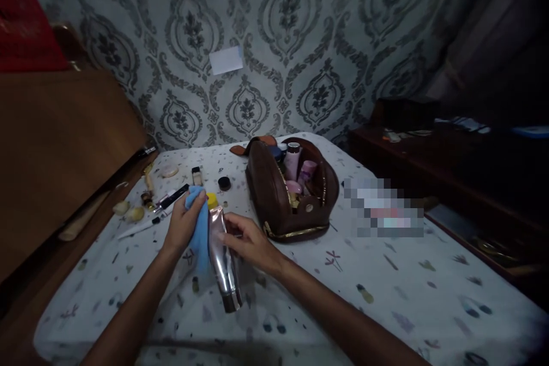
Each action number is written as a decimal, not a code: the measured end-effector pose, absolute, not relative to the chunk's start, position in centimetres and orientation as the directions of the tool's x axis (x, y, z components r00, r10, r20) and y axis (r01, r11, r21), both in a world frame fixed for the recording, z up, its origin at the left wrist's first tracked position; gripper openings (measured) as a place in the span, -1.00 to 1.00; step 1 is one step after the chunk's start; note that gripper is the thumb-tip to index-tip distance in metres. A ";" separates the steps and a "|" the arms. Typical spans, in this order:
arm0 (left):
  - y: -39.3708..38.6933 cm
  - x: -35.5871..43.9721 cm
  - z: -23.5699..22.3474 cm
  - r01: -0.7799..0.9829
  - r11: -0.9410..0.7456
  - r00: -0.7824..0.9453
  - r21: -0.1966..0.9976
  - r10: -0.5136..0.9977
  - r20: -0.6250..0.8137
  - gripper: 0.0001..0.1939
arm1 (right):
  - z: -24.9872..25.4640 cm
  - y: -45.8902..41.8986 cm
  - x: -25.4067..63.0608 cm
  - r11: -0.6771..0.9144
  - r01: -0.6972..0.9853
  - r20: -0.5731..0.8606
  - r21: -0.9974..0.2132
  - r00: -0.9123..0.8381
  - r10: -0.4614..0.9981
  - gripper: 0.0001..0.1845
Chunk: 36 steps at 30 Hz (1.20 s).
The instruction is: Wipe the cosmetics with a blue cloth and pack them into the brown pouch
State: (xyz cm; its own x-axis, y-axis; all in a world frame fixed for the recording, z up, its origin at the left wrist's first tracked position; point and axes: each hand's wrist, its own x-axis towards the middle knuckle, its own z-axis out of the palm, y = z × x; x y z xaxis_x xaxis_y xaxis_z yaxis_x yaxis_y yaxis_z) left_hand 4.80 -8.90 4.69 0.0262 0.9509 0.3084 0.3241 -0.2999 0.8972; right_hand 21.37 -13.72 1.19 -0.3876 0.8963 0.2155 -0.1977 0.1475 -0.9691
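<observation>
My left hand [182,223] is closed on a light blue cloth [199,243] that hangs down from its fingers. My right hand [249,240] grips a shiny metallic squeeze tube [222,254], its dark cap pointing down toward me. Just behind the tube's upper end shows a yellow cap or lid [212,200]; what it belongs to is hidden. Right of my hands stands a brown toiletry bag [268,194], unzipped, with several bottles and tubes inside, among them a pale pink bottle [292,161].
Left on the patterned sheet [343,297] lie small cosmetics, a black-capped little bottle [196,176] and a round black jar [223,183]. A blurred-out item [386,206] lies at right. Beyond it is a dark wooden table [407,154]; a brown panel [60,154] borders the left.
</observation>
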 end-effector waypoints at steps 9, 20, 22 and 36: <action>-9.1 4.0 4.6 0.660 -0.612 0.438 0.436 0.785 0.439 -0.66 | 0.5 -12.8 20.2 0.211 -0.079 0.225 -0.974 -0.375 0.899 -0.85; -10.0 5.3 0.4 0.180 0.006 -0.005 0.984 1.000 -0.005 -0.39 | -1.1 -12.3 19.5 0.009 -0.413 0.075 -0.911 -0.144 0.987 -0.56; -10.6 5.7 -0.2 0.098 0.156 0.045 0.983 0.986 -0.161 -0.32 | -1.4 -12.3 19.5 -0.009 -0.460 0.055 -0.888 -0.126 0.990 -0.56; -11.3 6.9 0.2 0.284 -0.237 0.096 0.929 0.971 0.219 -0.50 | -1.8 -13.2 19.0 0.054 -0.298 0.120 -0.953 -0.209 0.971 -0.53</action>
